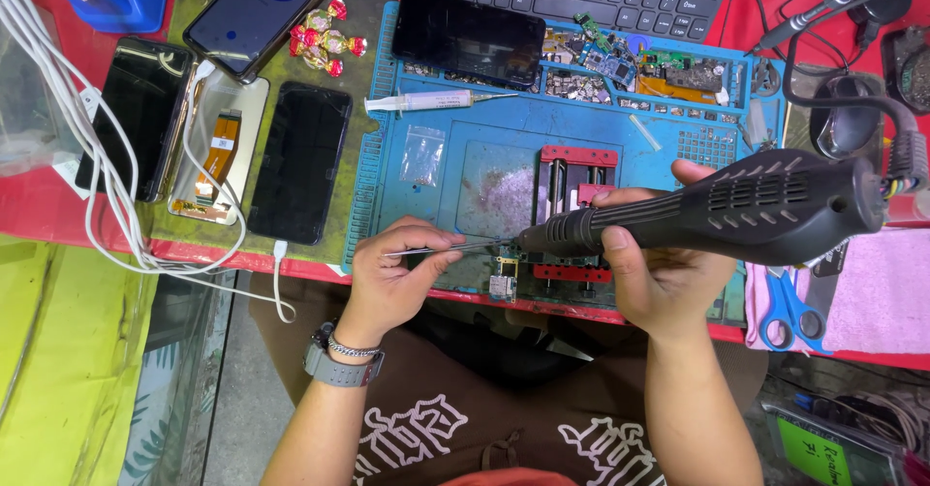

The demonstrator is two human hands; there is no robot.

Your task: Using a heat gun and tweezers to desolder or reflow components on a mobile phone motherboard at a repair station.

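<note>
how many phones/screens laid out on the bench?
5: top-left phone, far-left phone, opened back panel, black phone, one on the blue mat. More may be hidden.

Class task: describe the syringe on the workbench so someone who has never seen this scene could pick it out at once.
Start at the blue work mat in the middle of the red bench. Near its upper left, just below the dark phone lying on the mat, lies the syringe. It is the only slim, pale, translucent tube there, lying flat with its tip pointing right.

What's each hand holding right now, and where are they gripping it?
The left hand pinches metal tweezers near their back end. The right hand grips the black hot-air gun around its handle.
</note>
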